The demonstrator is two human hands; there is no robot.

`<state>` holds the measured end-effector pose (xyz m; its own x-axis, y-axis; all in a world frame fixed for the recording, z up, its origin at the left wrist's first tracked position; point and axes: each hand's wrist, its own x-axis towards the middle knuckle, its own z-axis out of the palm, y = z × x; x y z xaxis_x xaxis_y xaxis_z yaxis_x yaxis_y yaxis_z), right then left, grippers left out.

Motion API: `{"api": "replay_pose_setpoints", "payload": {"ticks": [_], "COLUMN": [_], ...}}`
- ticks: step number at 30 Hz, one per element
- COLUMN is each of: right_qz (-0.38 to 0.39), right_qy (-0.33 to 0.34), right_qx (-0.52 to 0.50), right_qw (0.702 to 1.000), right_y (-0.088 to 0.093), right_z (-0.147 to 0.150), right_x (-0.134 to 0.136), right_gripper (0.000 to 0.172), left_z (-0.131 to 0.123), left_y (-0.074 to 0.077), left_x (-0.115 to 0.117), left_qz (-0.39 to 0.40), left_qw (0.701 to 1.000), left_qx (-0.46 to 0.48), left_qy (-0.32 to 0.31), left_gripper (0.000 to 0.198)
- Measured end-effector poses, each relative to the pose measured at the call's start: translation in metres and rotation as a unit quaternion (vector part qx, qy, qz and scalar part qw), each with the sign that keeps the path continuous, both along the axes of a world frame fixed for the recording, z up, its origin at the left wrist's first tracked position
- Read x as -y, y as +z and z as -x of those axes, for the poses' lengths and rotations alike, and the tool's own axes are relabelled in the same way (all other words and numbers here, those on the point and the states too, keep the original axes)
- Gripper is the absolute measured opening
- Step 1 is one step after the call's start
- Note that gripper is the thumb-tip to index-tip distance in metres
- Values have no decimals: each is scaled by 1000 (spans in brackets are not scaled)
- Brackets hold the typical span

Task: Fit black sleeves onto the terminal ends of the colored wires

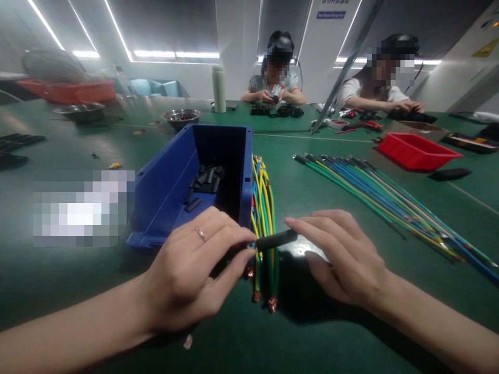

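My left hand [195, 265], with a ring on one finger, is closed in a pinch at the front of the blue bin. Between its fingertips shows a small bit of blue and metal, seemingly a cable end. A black heat-shrink tube [276, 239] extends rightward from that pinch. My right hand [343, 254] is open near the tube's far end, thumb and fingers apart; whether a fingertip touches the tube I cannot tell. Beneath the tube lie yellow-green cables [270, 208] with bare copper ends. Short black tube pieces [210, 177] lie inside the blue bin [161, 182].
On the right lies a row of blue and yellow-green cables [374, 192] with black-sleeved ends. Behind it stands a red tray [417, 153]. A metal bowl [181, 118] and a pale green bottle [219, 89] stand farther back. Two people work across the green table [117, 306].
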<state>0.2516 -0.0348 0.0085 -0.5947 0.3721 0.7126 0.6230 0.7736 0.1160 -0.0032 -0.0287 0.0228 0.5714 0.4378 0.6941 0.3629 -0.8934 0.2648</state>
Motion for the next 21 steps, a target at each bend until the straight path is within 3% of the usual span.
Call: {"api": "replay_pose_setpoints", "payload": {"ticks": [6, 13, 18, 21], "right_qz": [21, -8, -23, 11], "right_qy": [5, -23, -71, -106], "right_qx": [6, -7, -5, -1], "right_qw": [1000, 1000, 997, 994], "right_y": [3, 5, 4, 1], "right_z": [1, -6, -18, -24], "right_x": [0, -2, -14, -23], "right_gripper": [40, 49, 43, 34], "left_z": [0, 0, 4, 2], "left_y": [-1, -1, -1, -3], "left_x": [-1, -2, 3, 5], "left_qz": [5, 8, -26, -76], "left_qw": [1000, 1000, 998, 990], "left_qx": [5, 7, -26, -68], "left_qy": [-3, -11, -44, -94], "left_gripper": [17, 16, 19, 21]}}
